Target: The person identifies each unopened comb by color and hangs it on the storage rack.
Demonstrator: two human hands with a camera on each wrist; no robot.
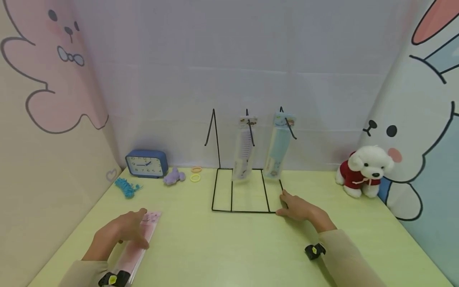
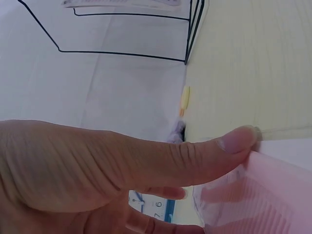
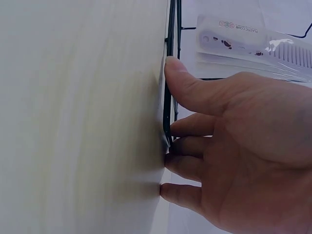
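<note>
At the front left of the table, my left hand (image 1: 127,229) grips a pink packaged comb (image 1: 152,220). In the left wrist view the thumb (image 2: 239,141) lies at the package's edge, and the comb's teeth (image 2: 258,209) show through the plastic. My right hand (image 1: 299,207) holds the front right corner of a black wire display rack (image 1: 247,211), thumb and fingertips at the base wire. On the rack's middle hook hangs a pale lilac packaged comb (image 1: 244,149). From the right hook hangs a light blue packaged comb (image 1: 277,147). The left hook (image 1: 209,129) is bare.
Along the back left stand a blue alarm clock (image 1: 147,163), a purple toy (image 1: 174,176), an orange ring (image 1: 196,169), a yellow ring (image 1: 195,178) and a blue yarn bundle (image 1: 126,187). A white plush dog (image 1: 369,163) in red sits at the back right. Printed cloth walls surround the table.
</note>
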